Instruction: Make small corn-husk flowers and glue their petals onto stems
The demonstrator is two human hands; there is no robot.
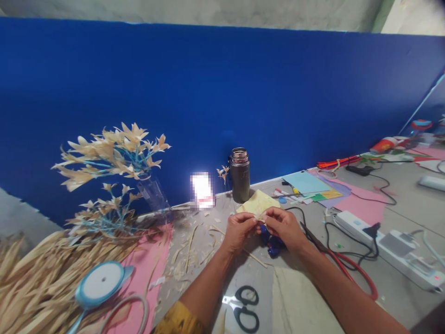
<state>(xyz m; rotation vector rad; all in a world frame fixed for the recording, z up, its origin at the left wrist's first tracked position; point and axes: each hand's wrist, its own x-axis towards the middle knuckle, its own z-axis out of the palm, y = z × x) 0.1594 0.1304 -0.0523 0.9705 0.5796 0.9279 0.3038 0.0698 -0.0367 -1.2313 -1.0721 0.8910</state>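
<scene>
My left hand [239,230] and my right hand [284,228] meet over the table, thumbs and fingertips pinched together. Between them is a small pale piece of dried husk [259,218], mostly covered by the fingers. Just behind the fingertips lies a pale yellow sheet [257,200]. A dark blue object [274,247], partly hidden by my right hand, sits below it; its kind is unclear. Black-handled scissors [247,308] rest between my forearms. Husk scraps [189,246] are strewn to the left of my left hand.
At left are dried husks [38,278], husk flowers [114,153] in a clear vase [153,197], and a blue-edged tape roll [100,280]. An uncapped dark flask [240,178] stands by the blue partition [194,93]. Red-handled pliers [354,276], cables and a power strip [399,257] occupy the right.
</scene>
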